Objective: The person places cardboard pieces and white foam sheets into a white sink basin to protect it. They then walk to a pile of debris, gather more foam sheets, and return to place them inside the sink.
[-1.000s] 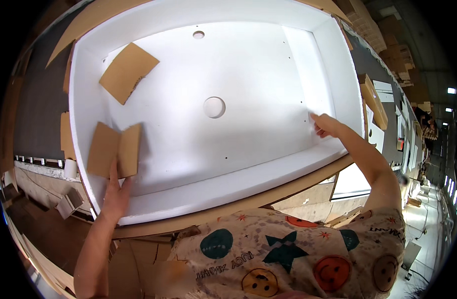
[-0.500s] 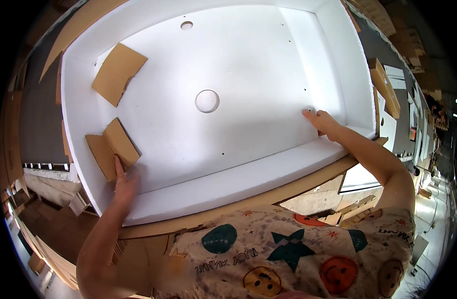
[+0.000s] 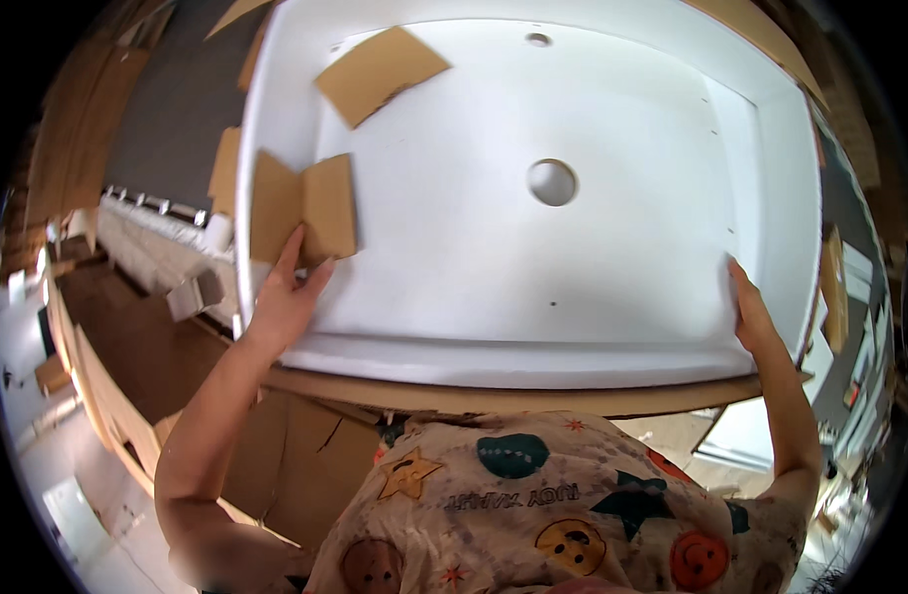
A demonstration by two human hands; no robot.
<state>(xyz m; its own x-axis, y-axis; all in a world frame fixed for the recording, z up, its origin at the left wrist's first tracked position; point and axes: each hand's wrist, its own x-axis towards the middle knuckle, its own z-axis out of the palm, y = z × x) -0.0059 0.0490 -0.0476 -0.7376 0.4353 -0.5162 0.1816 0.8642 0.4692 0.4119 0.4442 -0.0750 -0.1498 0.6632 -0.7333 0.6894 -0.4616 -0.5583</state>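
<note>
A large white tray-like piece [image 3: 444, 277] with foam-like walls lies in front of me, a round hole near its middle and smaller holes about it. In its left near corner stands a folded piece of brown cardboard [image 3: 328, 203], bent into two panels. My left hand [image 3: 288, 297] touches this cardboard near its lower end, index finger and thumb spread apart. At the right near corner, my right hand [image 3: 756, 315] reaches over the near wall with fingers stretched out, its lower fingers partly hidden. A flat torn cardboard piece [image 3: 383, 74] lies in the far left corner.
A cardboard edge [image 3: 513, 398] runs along the tray's near side. Left of it are a dark grey belt-like surface [image 3: 177, 109] and an open cardboard box [image 3: 127, 307]. More cardboard and white panels [image 3: 855, 267] lie at the right.
My view has turned, so the tray sits straighter and farther right. My left hand has shifted along the folded cardboard; my right hand is now closer to the right wall.
</note>
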